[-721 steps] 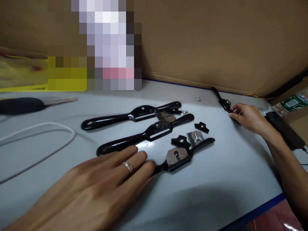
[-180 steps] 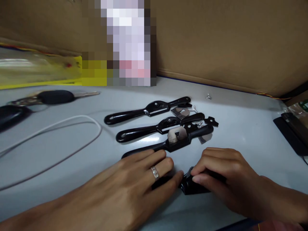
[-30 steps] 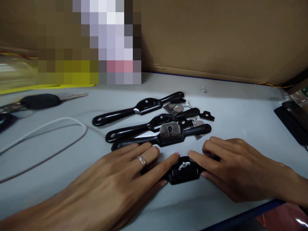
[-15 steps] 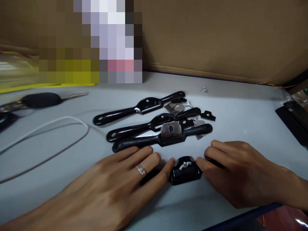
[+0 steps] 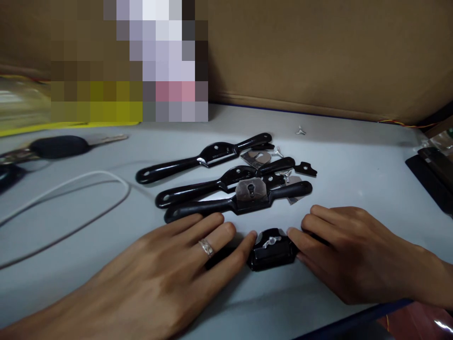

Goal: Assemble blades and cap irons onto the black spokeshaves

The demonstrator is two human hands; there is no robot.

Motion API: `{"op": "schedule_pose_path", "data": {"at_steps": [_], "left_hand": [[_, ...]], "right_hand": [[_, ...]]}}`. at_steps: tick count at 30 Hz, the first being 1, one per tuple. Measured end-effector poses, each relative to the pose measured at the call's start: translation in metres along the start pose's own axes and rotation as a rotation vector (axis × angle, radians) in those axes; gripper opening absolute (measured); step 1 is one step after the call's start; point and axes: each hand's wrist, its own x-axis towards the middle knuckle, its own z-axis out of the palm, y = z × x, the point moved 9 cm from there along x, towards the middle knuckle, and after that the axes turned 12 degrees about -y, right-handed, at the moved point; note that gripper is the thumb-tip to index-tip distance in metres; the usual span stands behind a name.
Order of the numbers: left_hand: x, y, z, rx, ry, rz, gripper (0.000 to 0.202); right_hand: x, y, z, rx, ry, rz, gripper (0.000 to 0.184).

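A black spokeshave [image 5: 272,255] with a silver wing screw [image 5: 272,242] on its middle lies near the table's front edge. My left hand [image 5: 170,269], with a ring on one finger, covers its left handle, the forefinger tip against the body. The right handle is gripped by my right hand [image 5: 347,252], its fingers curled. Just beyond are three more spokeshaves: the nearest [image 5: 201,209] bears a loose blade [image 5: 251,190], the middle one [image 5: 191,192] lies close behind it, and the farthest [image 5: 170,170] sits further back. Thumbs are mostly hidden.
Loose blades, a black cap plate [image 5: 306,169] and wing screws [image 5: 300,131] lie around the spokeshaves. To the left are a key [image 5: 60,146] and a white cable [image 5: 106,174]. A dark flat object [image 5: 430,182] sits at the right edge. A cardboard wall [image 5: 318,52] stands behind.
Almost nothing differs. Both hands keep their hold on the spokeshave, and the view has shifted very slightly.
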Motion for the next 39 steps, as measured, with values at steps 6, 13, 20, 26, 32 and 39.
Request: {"op": "schedule_pose_path", "data": {"at_steps": [6,13,20,26,32,39], "left_hand": [[0.007,0.003,-0.002,0.025,-0.02,0.023,0.056],[0.0,-0.002,0.001,-0.044,-0.008,-0.009,0.062],[-0.002,-0.001,0.0,0.012,0.004,-0.015,0.06],[0.005,0.003,-0.002,0.022,-0.022,0.02,0.057],[0.01,0.004,-0.004,0.045,-0.018,0.026,0.051],[0.008,0.005,-0.004,0.038,-0.003,0.036,0.053]], "right_hand": [[0.002,-0.002,-0.003,0.011,0.04,-0.015,0.023],[0.002,0.002,-0.003,0.073,0.005,0.033,0.05],[0.005,0.007,0.004,0.133,-0.126,0.042,0.039],[0.001,0.006,-0.003,0.151,-0.029,0.032,0.032],[0.001,0.007,-0.003,0.15,-0.026,0.035,0.029],[0.003,0.007,-0.002,0.151,-0.034,0.037,0.03]]}}
